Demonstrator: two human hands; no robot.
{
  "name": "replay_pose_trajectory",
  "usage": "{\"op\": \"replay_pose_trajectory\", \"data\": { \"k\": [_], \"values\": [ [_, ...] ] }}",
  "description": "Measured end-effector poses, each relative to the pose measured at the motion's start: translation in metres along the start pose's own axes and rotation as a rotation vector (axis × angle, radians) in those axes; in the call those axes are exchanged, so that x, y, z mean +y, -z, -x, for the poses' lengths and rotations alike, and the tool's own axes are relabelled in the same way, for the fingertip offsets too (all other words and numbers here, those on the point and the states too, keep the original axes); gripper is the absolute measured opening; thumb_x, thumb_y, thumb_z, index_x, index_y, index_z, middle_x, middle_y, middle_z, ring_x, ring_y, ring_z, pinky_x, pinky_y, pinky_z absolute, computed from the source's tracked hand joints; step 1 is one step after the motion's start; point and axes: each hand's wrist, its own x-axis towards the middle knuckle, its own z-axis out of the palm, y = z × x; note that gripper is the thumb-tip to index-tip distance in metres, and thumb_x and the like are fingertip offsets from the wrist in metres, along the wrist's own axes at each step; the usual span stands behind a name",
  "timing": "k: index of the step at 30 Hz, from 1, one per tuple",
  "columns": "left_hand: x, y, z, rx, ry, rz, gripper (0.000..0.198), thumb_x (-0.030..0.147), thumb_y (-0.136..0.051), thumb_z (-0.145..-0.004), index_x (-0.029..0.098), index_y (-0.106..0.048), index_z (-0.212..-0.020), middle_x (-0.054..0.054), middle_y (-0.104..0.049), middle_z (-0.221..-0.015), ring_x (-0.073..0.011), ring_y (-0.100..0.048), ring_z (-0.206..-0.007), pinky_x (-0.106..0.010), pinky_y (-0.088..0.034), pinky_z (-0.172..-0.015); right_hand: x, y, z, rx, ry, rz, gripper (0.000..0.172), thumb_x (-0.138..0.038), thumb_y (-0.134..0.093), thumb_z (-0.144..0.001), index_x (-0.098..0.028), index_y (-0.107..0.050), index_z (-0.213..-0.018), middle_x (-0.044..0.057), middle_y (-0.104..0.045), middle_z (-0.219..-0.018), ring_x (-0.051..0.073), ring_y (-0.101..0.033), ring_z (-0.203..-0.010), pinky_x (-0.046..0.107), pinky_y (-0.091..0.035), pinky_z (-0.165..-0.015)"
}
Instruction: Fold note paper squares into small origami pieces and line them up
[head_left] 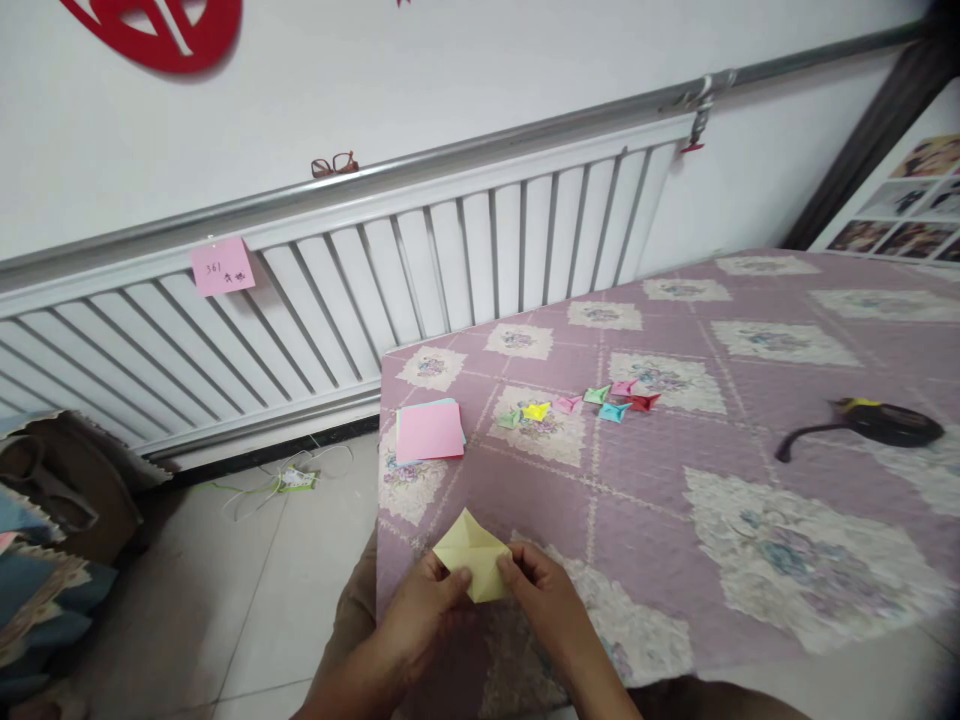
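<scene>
A pale yellow square of paper (471,552), creased and partly folded, is held over the near corner of the bed. My left hand (424,612) pinches its lower left edge and my right hand (546,592) pinches its lower right edge; both hands are closed on it. Farther back on the purple quilt (675,500) lies a stack of coloured paper squares (429,431) with a pink sheet on top. To the right of the stack sits a row of several small folded paper pieces (581,402) in green, yellow, pink, teal and red.
A black object with a strap and a yellow tip (877,422) lies on the quilt at the right. A white slatted radiator cover (450,250) runs along the wall, with a pink note (221,267) and red glasses (334,165) on it. Clutter and scraps lie on the tiled floor at left.
</scene>
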Motion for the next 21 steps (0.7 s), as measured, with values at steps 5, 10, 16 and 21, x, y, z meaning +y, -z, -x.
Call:
{"op": "replay_pose_trajectory", "data": {
  "k": [5, 10, 16, 21],
  "values": [
    [0.003, 0.001, 0.001, -0.054, -0.011, 0.051, 0.049, 0.043, -0.074, -0.070, 0.019, -0.057, -0.110, -0.006, -0.066, -0.094, -0.0162, -0.061, -0.076, -0.022, -0.042, -0.060, 0.001, 0.000, 0.000, 0.016, -0.001, 0.006, 0.034, -0.054, -0.054, -0.078, -0.021, -0.061, -0.074, 0.000, -0.061, -0.070, 0.017, -0.055, -0.066, 0.026, -0.042, -0.060],
    [0.001, 0.000, -0.004, -0.067, -0.036, 0.000, 0.064, 0.042, -0.078, -0.062, 0.019, -0.052, -0.116, -0.011, -0.063, -0.108, -0.0227, -0.061, -0.087, -0.026, -0.045, -0.064, 0.004, -0.001, 0.000, -0.023, -0.015, 0.019, 0.032, -0.052, -0.056, -0.076, -0.020, -0.062, -0.075, -0.001, -0.059, -0.068, 0.015, -0.053, -0.064, 0.025, -0.040, -0.058],
    [-0.005, 0.007, -0.017, 0.090, -0.165, -0.124, 0.085, 0.027, -0.078, -0.058, 0.020, -0.034, -0.131, -0.010, -0.061, -0.106, -0.0214, -0.061, -0.084, -0.029, -0.047, -0.068, 0.004, -0.002, 0.001, -0.028, -0.010, 0.073, 0.029, -0.047, -0.056, -0.076, -0.019, -0.059, -0.070, -0.002, -0.056, -0.063, 0.014, -0.050, -0.061, 0.024, -0.037, -0.056],
    [0.000, 0.007, -0.011, -0.071, -0.165, -0.182, 0.033, 0.026, -0.071, -0.067, 0.017, -0.059, -0.096, -0.006, -0.065, -0.093, -0.0192, -0.061, -0.079, -0.029, -0.045, -0.073, 0.004, -0.003, 0.000, -0.024, 0.021, 0.114, 0.027, -0.046, -0.056, -0.077, -0.020, -0.061, -0.074, -0.002, -0.057, -0.065, 0.014, -0.052, -0.061, 0.024, -0.039, -0.057]
  ]
}}
